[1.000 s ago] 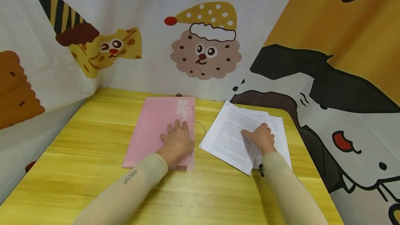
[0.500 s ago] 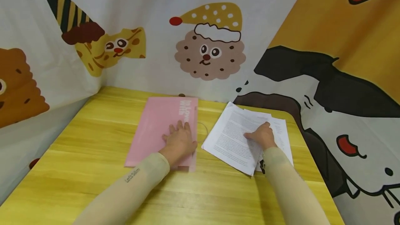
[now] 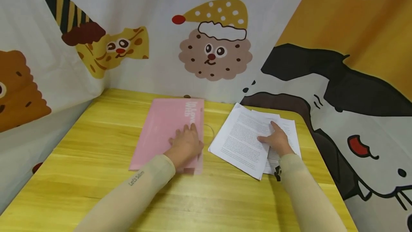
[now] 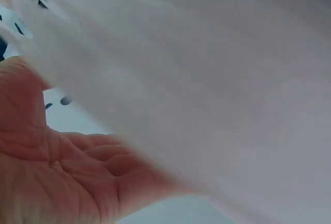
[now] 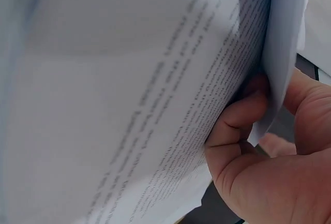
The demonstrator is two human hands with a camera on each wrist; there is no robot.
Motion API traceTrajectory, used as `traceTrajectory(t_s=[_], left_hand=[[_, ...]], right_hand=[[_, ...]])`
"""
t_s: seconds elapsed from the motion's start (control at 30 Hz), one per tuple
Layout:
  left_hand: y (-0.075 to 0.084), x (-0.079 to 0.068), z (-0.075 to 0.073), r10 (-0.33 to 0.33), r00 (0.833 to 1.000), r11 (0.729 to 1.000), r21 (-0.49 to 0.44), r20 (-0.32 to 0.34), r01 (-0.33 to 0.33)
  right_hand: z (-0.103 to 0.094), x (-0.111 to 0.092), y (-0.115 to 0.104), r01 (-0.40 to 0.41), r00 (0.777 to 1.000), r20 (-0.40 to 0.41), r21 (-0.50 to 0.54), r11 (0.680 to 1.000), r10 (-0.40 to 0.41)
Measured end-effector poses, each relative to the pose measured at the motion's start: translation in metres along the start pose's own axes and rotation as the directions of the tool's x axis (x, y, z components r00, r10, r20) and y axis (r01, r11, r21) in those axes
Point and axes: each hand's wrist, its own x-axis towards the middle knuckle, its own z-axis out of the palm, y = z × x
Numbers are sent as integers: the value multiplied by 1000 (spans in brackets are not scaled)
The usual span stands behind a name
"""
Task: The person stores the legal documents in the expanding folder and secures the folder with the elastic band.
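My left hand [image 3: 185, 144] lies with spread fingers on the right part of a pink folder [image 3: 154, 135] with white lettering near its top right. In the left wrist view, the open palm [image 4: 72, 177] shows behind a blurred pale sheet [image 4: 207, 94] that covers the fingertips. My right hand [image 3: 279, 141] is at the right edge of the top sheet of printed paper [image 3: 236, 139], thumb on top. From the right wrist, its curled fingers [image 5: 238, 125] pinch the sheet's edge, with small print beside them. More printed sheets [image 3: 289, 135] are fanned out beneath.
A thin cord loop [image 3: 210, 131] sticks out from the folder's right side toward the papers. Everything lies on a yellow wood-grain table [image 3: 96, 146]. A cartoon-printed cloth [image 3: 145, 74] hangs behind the table and down its right side.
My right hand has slid slightly to the right over the papers, uncovering more of the sheet beneath. My left hand keeps its place on the folder. The head view has shifted a little.
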Motion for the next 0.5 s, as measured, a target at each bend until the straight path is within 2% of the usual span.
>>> traceTrajectory(t_s=[0.1,0.27,0.33,0.43,0.5], left_hand=[[1,1,-4,14,1000,1000,-18,-4,-14],[1,0,-12,89,996,996,15,1,-89],[1,-2,-15,143,989,982,120,24,-144],[1,-5,-18,183,982,959,213,45,-188],[1,-8,-19,190,980,952,235,54,-198]], right_hand=[[-2,0,2,18,1000,10,6,1000,-18],[-4,1,7,20,999,36,23,1000,-21],[-5,1,9,17,998,52,27,999,-19],[-6,0,9,18,997,68,28,999,-20],[-6,-1,8,22,997,77,26,999,-24]])
